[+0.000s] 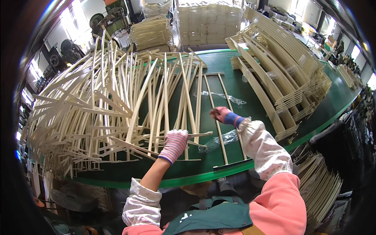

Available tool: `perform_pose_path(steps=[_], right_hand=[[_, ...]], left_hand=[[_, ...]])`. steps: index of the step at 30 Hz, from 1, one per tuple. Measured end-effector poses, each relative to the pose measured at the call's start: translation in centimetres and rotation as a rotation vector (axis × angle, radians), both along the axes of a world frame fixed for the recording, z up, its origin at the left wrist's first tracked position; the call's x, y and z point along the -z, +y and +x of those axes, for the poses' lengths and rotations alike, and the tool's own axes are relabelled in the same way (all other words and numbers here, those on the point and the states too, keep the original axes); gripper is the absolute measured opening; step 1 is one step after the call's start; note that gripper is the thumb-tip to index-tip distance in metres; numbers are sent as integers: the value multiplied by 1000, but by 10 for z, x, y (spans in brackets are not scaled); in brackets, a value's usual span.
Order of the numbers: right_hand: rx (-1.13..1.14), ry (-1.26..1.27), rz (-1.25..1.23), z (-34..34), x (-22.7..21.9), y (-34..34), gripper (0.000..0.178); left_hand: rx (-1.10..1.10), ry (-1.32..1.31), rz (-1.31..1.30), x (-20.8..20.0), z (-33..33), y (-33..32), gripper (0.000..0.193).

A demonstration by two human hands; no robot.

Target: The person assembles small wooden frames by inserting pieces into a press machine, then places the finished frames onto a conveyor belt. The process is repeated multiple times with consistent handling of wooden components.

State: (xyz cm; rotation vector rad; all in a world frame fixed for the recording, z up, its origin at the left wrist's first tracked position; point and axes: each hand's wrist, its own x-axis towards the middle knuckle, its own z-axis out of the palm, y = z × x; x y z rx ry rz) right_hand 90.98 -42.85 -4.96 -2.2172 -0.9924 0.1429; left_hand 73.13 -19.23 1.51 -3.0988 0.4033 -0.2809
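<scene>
My left hand, in a pink striped glove, is closed around the near end of a pale wooden slatted frame. The crosspiece sticks out to the right of the fingers, and long rails run away toward the far side. To the right, a separate two-rail wooden frame lies on the green table, with a dark strip along its near end. Above its rails is my right hand, gloved with a blue cuff. Its fingers are curled, and anything inside them is hidden.
A large tangled heap of wooden frames covers the table's left side. Neatly stacked slatted frames stand at the right. Crumpled clear plastic film lies by the two-rail frame. Wrapped stacks rise behind the table.
</scene>
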Motion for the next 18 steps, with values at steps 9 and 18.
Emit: perform_pose_path(steps=[9, 18], right_hand=[[291, -442, -458, -33, 129, -101, 13], [137, -365, -301, 17, 108, -106, 36]], left_hand=[[2, -13, -112, -11, 4, -5, 15], [-16, -26, -194, -30, 13, -24, 33]])
